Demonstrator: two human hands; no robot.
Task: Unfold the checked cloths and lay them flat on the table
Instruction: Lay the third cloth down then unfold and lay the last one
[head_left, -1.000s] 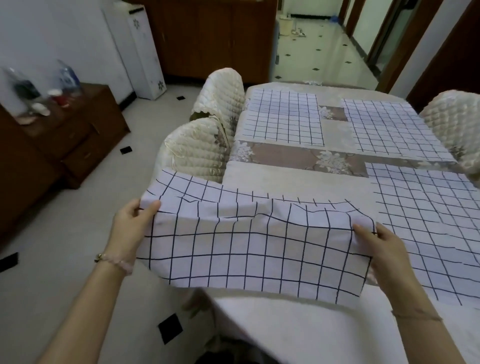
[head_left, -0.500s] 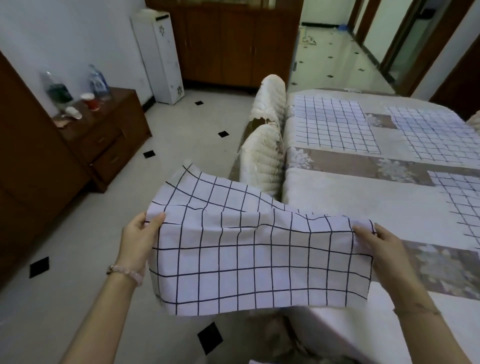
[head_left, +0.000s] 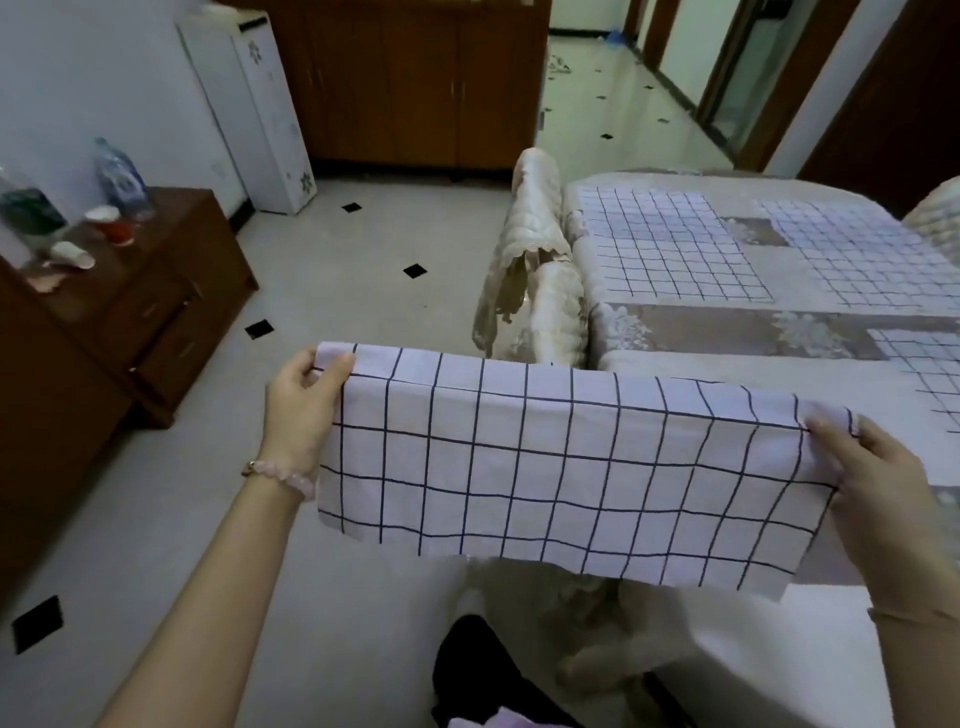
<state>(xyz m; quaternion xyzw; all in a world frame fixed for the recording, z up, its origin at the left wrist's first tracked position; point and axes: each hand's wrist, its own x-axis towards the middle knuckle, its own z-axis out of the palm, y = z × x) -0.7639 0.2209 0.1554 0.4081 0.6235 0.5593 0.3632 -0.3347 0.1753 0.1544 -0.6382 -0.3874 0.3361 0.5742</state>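
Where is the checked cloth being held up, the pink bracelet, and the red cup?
checked cloth (head_left: 566, 467): head view, the middle of the hanging front panel.
pink bracelet (head_left: 288, 475): head view, the beads across the left wrist.
red cup (head_left: 115, 228): head view, its side, on the wooden cabinet at left.

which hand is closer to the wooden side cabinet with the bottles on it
Left. The left hand holds the checked cloth at its end on the cabinet side; the right hand holds the far end, over the table.
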